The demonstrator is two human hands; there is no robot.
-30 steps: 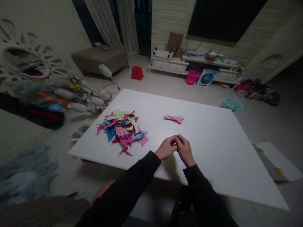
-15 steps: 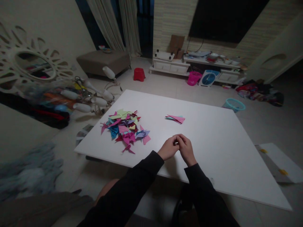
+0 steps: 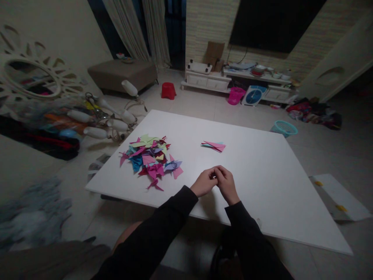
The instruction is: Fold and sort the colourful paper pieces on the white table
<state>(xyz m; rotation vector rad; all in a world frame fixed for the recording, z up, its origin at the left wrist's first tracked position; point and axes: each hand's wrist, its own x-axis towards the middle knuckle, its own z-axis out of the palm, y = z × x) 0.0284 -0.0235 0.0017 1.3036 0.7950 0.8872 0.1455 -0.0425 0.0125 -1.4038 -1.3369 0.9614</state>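
Your left hand [image 3: 204,182] and your right hand [image 3: 226,184] meet in front of you over the near part of the white table [image 3: 268,171], the fingers of both curled inward and the fingertips brought together, with a small dark gap between the two hands. You have the backs of your hands turned up to the camera, so whatever your fingertips may be pinching is hidden, and I cannot tell whether you hold anything there or how tightly the fingers close. A soft shadow falls on the tabletop below your wrists, between your black sleeves [image 3: 167,225]. Just beyond your hands, and apart from them, lies a small bundle of folded paper strips [image 3: 217,146], pink over pale blue, crossing at a slant. To your left you have a heap of folded paper pieces [image 3: 153,158] in pink, blue, lime green, red and yellow, several of them shaped like cranes; a lilac crane [image 3: 173,166] sits on its right side, and a magenta crane [image 3: 155,185] lies at its near edge, closest to the table's front. As for writing, any print on the blue and white fan [image 3: 254,95] on the floor or on the brown cardboard [image 3: 215,51] atop the low white cabinet [image 3: 208,83] is too small and dim for you to read from here
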